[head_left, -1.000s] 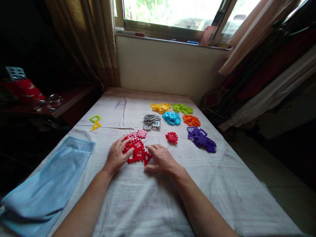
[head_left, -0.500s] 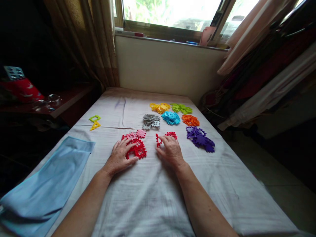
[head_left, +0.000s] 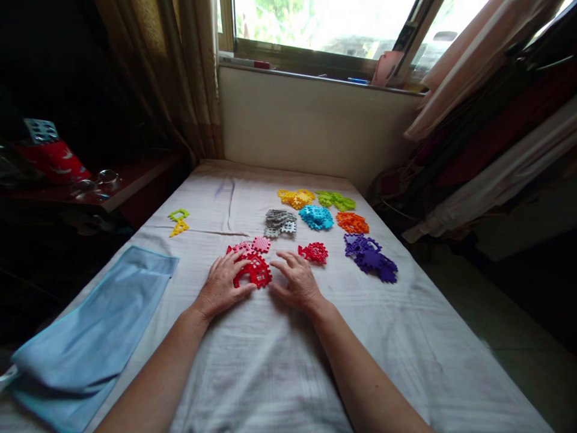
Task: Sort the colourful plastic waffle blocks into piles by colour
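Note:
My left hand [head_left: 222,290] lies with fingers spread over the left side of a pile of red and pink plastic building pieces; it touches them, and part of the pile is hidden beneath it. The red pieces [head_left: 260,270] have notched edges and window-like openings, and pink pieces [head_left: 261,244] lie at their far side. Just right of this pile hovers my right hand [head_left: 298,284], fingers apart, with nothing visible in it. A smaller group of red pieces [head_left: 315,253] lies beyond its knuckles on the right.
Piles of grey [head_left: 280,223], blue [head_left: 317,217], yellow [head_left: 296,198], green [head_left: 336,200], orange [head_left: 353,222] and purple pieces [head_left: 373,258] lie farther back and right on the sheet [head_left: 270,361]. At left are a yellow piece [head_left: 179,227], a green piece [head_left: 179,214] and a blue cloth [head_left: 99,325].
My right hand has let go of a red piece, now with the smaller red group, and moved left toward the larger pile. My left hand stays on the pile. The view has shifted slightly.

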`<state>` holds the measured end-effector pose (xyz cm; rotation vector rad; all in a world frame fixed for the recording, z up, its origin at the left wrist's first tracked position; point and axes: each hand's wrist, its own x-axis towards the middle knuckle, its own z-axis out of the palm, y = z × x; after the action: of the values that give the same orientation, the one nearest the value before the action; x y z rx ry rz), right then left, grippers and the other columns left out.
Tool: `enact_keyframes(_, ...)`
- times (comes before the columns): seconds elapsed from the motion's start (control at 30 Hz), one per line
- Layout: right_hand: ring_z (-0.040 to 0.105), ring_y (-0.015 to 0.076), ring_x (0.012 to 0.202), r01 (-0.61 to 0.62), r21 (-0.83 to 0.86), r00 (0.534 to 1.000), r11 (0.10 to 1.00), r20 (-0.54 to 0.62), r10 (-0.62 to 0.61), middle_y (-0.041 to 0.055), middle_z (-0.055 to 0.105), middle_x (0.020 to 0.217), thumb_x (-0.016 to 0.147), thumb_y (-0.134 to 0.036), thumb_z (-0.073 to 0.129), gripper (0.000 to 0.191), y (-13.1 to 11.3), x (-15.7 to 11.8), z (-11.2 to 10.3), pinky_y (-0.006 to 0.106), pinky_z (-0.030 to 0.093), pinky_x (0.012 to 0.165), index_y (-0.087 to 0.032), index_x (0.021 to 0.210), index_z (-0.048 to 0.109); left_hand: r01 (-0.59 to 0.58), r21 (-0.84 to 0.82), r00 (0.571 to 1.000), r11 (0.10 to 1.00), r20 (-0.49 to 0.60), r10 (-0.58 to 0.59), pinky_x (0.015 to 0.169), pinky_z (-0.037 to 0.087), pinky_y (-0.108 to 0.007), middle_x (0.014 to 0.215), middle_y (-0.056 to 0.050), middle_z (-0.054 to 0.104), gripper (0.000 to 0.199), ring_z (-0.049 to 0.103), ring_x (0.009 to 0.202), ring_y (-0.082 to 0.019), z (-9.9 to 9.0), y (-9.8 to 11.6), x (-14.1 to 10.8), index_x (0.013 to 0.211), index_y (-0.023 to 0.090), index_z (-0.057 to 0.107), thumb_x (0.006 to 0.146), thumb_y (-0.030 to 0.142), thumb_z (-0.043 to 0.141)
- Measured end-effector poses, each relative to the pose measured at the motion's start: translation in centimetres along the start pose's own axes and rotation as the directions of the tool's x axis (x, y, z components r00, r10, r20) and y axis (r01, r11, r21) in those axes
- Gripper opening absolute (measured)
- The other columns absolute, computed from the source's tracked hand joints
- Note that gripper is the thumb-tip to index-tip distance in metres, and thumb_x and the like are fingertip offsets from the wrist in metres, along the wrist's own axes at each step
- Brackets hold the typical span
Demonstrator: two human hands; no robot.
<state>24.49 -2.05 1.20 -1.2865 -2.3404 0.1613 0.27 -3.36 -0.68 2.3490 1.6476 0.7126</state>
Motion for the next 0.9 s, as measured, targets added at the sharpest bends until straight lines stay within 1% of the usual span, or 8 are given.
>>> enact_keyframes(0.1,0.049,0.0269,0.128,0.074,0.092,0.993,0.993,0.089,-0.082,0.0071,0.060,0.139,0.079,-0.035,0.073,0.048,-1.0,0.3,0.8,0.044,0.041,0.105,-0.026,0.125,0.064,-0.009,0.000,1.000,1.000,0.005,0.009,0.116,0.031,-0.056,0.147,-0.010,0.052,0.054,0.043,0.139,-0.031,0.0,0.0,0.0,0.126,0.027,0.062,0.079,0.053,0.068)
enact_keyframes(0.27,0.057,0.0247,0.116,0.051,0.115,0.995,0.992,0.076,-0.060,0.0069,0.068,0.125,0.082,-0.031,0.072,0.040,-1.2,0.4,1.1,0.042,0.044,0.102,-0.024,0.121,0.067,-0.010,-0.003,1.000,1.000,-0.003,0.010,0.116,0.031,-0.055,0.147,-0.011,0.052,0.054,0.043,0.138,-0.031,0.1,0.0,-0.1,0.125,0.026,0.062,0.079,0.054,0.068)
enact_keyframes(0.37,0.057,0.0254,0.115,0.021,0.060,1.000,0.998,0.015,-0.022,0.0076,0.069,0.123,0.082,-0.034,0.072,0.040,-0.5,0.3,0.6,0.041,0.043,0.100,-0.025,0.121,0.067,-0.012,-0.007,1.000,1.000,-0.019,0.012,0.116,0.031,-0.054,0.146,-0.011,0.052,0.053,0.044,0.138,-0.031,0.2,-0.1,-0.1,0.125,0.027,0.062,0.079,0.052,0.069)
enact_keyframes(0.47,0.057,0.0253,0.114,-0.048,-0.013,0.996,0.999,-0.077,0.046,0.0080,0.069,0.121,0.085,-0.037,0.069,0.035,0.7,0.1,-0.1,0.040,0.040,0.100,-0.025,0.118,0.068,-0.019,-0.007,1.000,1.000,-0.017,0.019,0.116,0.032,-0.054,0.147,-0.010,0.052,0.052,0.044,0.137,-0.031,0.3,-0.2,-0.1,0.125,0.027,0.062,0.079,0.051,0.069)
enact_keyframes(0.6,0.055,0.0266,0.114,-0.203,-0.103,0.963,0.974,-0.199,0.180,0.0087,0.068,0.121,0.088,-0.039,0.066,0.030,2.6,-0.1,-0.6,0.041,0.037,0.100,-0.024,0.113,0.070,-0.031,-0.005,0.999,1.000,-0.013,0.031,0.115,0.032,-0.054,0.148,-0.011,0.051,0.055,0.044,0.138,-0.031,0.2,-0.3,0.0,0.126,0.027,0.062,0.078,0.052,0.069)
enact_keyframes(0.73,0.052,0.0292,0.118,-0.317,-0.143,0.924,0.937,-0.267,0.272,0.0106,0.066,0.125,0.088,-0.037,0.064,0.030,3.4,-0.2,-0.7,0.043,0.036,0.098,-0.023,0.113,0.070,-0.031,0.004,0.999,1.000,-0.010,0.031,0.115,0.034,-0.054,0.148,-0.011,0.051,0.056,0.043,0.139,-0.033,-0.3,-0.9,-0.3,0.123,0.027,0.063,0.073,0.052,0.072)
enact_keyframes(0.83,0.050,0.0295,0.122,-0.329,-0.139,0.912,0.934,-0.302,0.277,0.0108,0.064,0.130,0.089,-0.035,0.062,0.029,3.2,-0.2,-0.7,0.043,0.035,0.100,-0.023,0.113,0.070,-0.018,0.011,1.000,1.000,0.001,0.018,0.115,0.033,-0.054,0.148,-0.012,0.050,0.054,0.041,0.140,-0.033,-0.7,-1.6,-0.6,0.118,0.027,0.064,0.071,0.051,0.074)
enact_keyframes(0.9,0.050,0.0279,0.123,-0.283,-0.111,0.922,0.953,-0.305,0.239,0.0092,0.065,0.130,0.090,-0.032,0.060,0.026,2.6,-0.2,-0.6,0.042,0.035,0.102,-0.023,0.111,0.071,-0.012,0.011,1.000,1.000,0.013,0.012,0.115,0.032,-0.055,0.147,-0.011,0.051,0.049,0.041,0.140,-0.033,-0.9,-1.9,-0.7,0.113,0.028,0.065,0.071,0.051,0.074)
